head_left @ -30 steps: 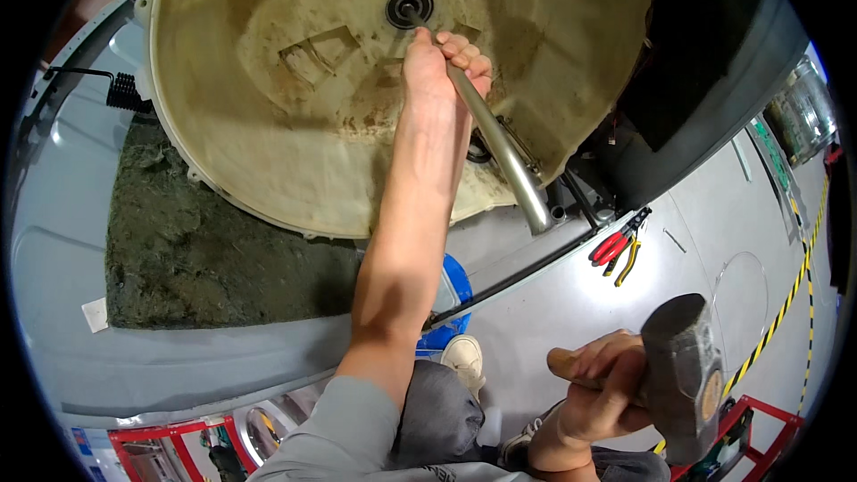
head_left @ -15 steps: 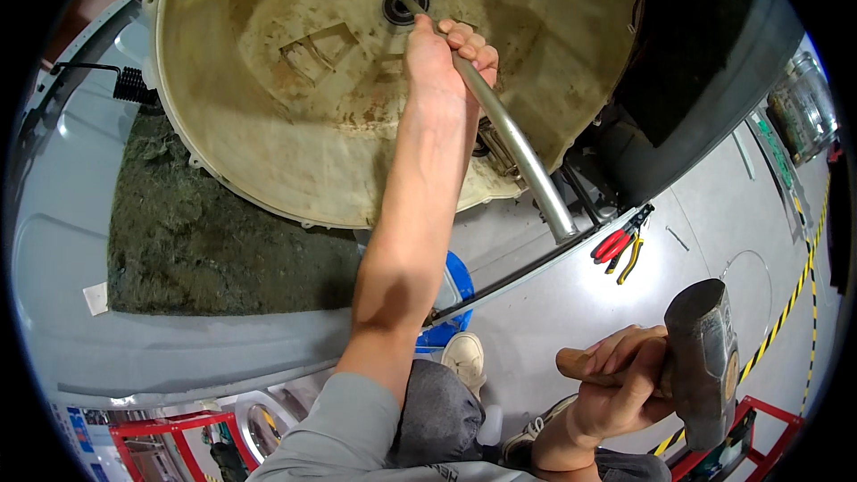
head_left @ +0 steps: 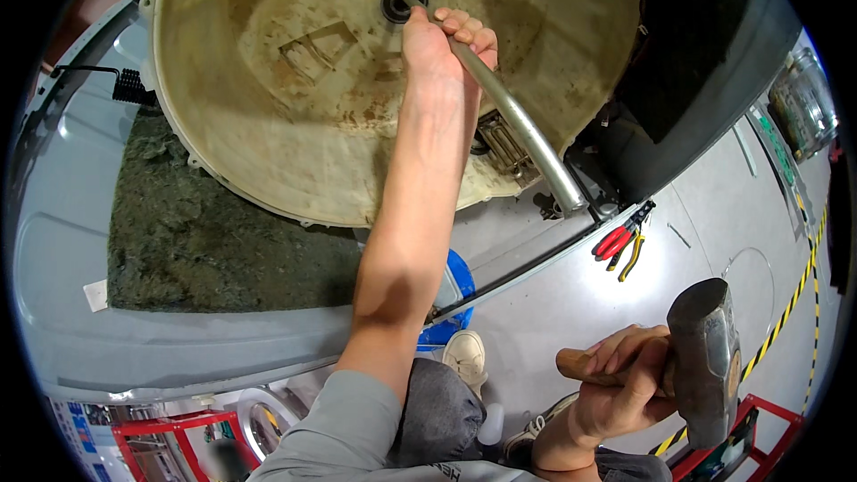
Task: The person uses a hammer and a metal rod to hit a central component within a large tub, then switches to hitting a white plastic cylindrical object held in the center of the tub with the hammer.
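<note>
My left hand (head_left: 446, 43) is closed around a long metal rod (head_left: 522, 120). The rod's far end rests at a round black bearing (head_left: 405, 2) in the centre of a dirty cream-coloured washing machine tub (head_left: 259, 138). From my fist the rod slants back toward me and to the right, its near end above the tub's rim. Low on the right, my right hand (head_left: 625, 384) grips a sledgehammer (head_left: 703, 366) by its wooden handle, close to the heavy steel head. The hammer is apart from the rod.
The tub lies within a grey metal cabinet (head_left: 54, 241) with a dark felt-like pad (head_left: 223, 241). On the floor to the right are pliers (head_left: 622, 243) with red grips and others with yellow-black grips. A blue round object (head_left: 455, 290), red frames (head_left: 174, 433) and striped tape (head_left: 786, 312) are around.
The rod's near end has swung slightly up and to the right, while its far end stays at the bearing. My right hand and the hammer have barely moved.
</note>
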Motion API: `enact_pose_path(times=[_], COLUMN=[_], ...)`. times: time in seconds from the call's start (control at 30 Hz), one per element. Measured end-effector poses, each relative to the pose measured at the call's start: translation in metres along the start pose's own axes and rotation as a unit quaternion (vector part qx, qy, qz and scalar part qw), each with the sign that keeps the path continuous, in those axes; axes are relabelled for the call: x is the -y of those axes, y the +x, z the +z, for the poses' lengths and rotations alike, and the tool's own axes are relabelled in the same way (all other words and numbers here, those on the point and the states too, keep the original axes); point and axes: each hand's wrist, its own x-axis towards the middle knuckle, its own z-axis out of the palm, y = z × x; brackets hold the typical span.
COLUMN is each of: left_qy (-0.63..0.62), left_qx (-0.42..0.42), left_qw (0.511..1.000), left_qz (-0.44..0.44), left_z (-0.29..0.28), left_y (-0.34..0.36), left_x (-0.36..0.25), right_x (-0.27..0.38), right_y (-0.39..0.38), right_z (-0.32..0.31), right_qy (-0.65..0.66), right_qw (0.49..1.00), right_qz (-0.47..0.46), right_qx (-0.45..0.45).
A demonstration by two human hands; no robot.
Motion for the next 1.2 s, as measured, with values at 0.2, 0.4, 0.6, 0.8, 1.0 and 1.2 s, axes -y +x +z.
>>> enact_pose_path(times=[0.2, 0.4, 0.6, 0.8, 1.0, 1.2], left_qy=[0.008, 0.004, 0.029, 0.000, 0.036, 0.030], left_qx=[-0.011, -0.020, -0.029, -0.022, -0.010, 0.001], left_qw=[1.000, 1.000, 0.999, 1.000, 0.999, 1.000], left_qz=[-0.001, -0.011, -0.001, -0.021, 0.015, -0.002], left_z=[0.002, 0.002, 0.003, -0.012, -0.010, -0.010], left_y=[0.000, 0.007, 0.009, 0.006, -0.006, -0.002], left_x=[0.000, 0.000, 0.004, 0.011, 0.001, 0.001], right_x=[0.000, -0.008, -0.022, -0.015, -0.012, -0.009], right_y=[0.003, -0.002, 0.011, -0.006, -0.002, -0.003], right_z=[-0.018, 0.013, 0.007, -0.009, -0.004, -0.001], right_qy=[-0.012, -0.033, -0.252, -0.085, -0.051, -0.018], right_qw=[0.993, 0.991, 0.919, 0.983, 0.991, 0.995], right_qz=[-0.093, -0.112, -0.186, -0.079, -0.061, -0.036], right_qx=[0.073, 0.069, 0.241, 0.143, 0.109, 0.092])
